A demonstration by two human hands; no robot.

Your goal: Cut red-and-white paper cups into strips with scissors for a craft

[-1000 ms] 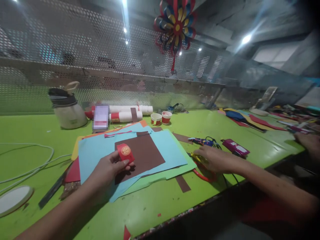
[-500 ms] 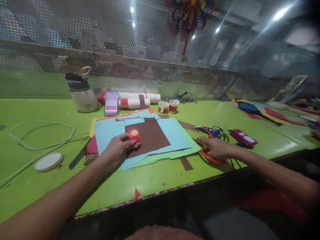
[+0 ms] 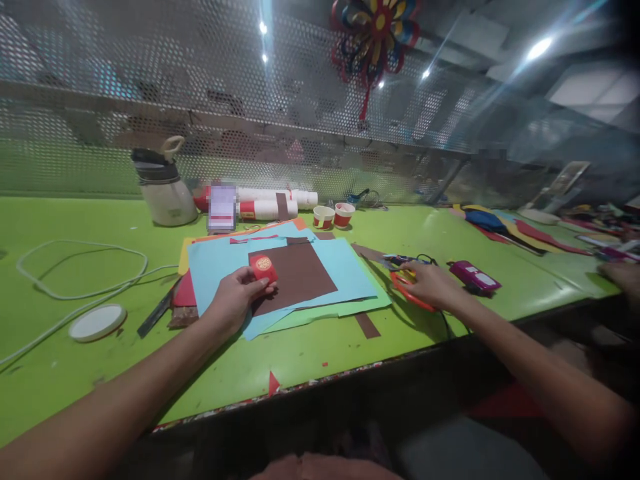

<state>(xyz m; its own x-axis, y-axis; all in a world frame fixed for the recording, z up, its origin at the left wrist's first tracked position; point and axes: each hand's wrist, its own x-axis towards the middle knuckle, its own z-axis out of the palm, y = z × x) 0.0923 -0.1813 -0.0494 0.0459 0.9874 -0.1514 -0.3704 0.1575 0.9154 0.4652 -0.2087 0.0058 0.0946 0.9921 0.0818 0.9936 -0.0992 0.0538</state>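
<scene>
My left hand (image 3: 243, 293) pinches a small red piece with a gold print (image 3: 263, 267), held over the left part of a dark brown sheet (image 3: 300, 277). That sheet lies on light blue paper (image 3: 350, 267), with green paper (image 3: 320, 315) underneath. On the right, my right hand (image 3: 425, 283) is closed around the orange-handled scissors (image 3: 407, 290), whose blades point left, past the right edge of the papers. Just behind the scissors lies a dark blue tool with a cord (image 3: 403, 260).
A kettle (image 3: 164, 190), a phone (image 3: 222, 208), stacked paper cups (image 3: 267, 209) and two short cups (image 3: 344, 215) stand at the back. On the left are a white lid (image 3: 97, 323) and a cable. A purple box (image 3: 474, 276) lies right; another person's hand (image 3: 620, 275) shows far right.
My right hand has lifted the orange-handled scissors off the table, and their blades now show. My left hand keeps its hold on the red piece. The view has shifted slightly.
</scene>
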